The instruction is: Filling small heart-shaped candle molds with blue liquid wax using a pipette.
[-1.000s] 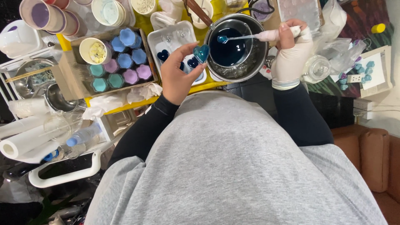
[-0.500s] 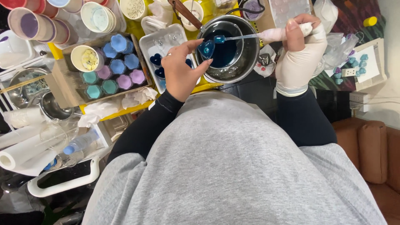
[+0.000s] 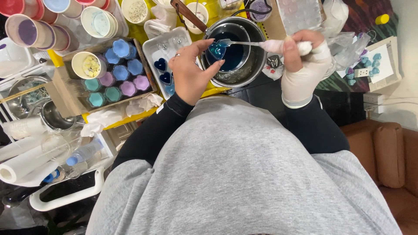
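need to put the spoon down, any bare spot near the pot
Little bare room. The dark patch between the pot and the right hand looks free. The white tray's near-left end is unfilled. Left of it, the flower moulds and cups are crowded.

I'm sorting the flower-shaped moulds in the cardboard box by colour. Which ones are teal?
The three flower moulds along the box's left and near edge, below the white cup, are teal. The others are blue at the far end and purple between.

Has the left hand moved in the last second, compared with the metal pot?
Yes. The left hand, holding the small blue mould, went from beside the metal pot to over its rim.
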